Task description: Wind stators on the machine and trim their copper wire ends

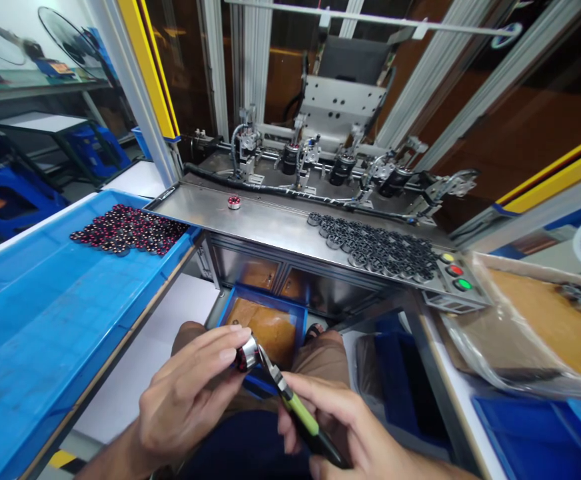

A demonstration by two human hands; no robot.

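My left hand (190, 393) pinches a small round wound part (247, 355) with a metal rim and red windings, held over my lap. My right hand (355, 427) grips a pair of cutters with a green and black handle (298, 413). The cutter's metal jaws touch the part's edge. Both hands are closed around what they hold. A heap of similar red wound parts (128, 230) lies at the far end of a blue tray (45, 320) on my left. One red part (234, 203) sits alone on the steel shelf (270, 227).
A pile of black ring parts (375, 247) lies on the shelf's right, beside yellow, red and green buttons (454, 270). Behind stands a machine with several fixtures (340, 167). A blue bin with a brown liner (270, 327) sits below. A plastic-lined box (545, 320) is at right.
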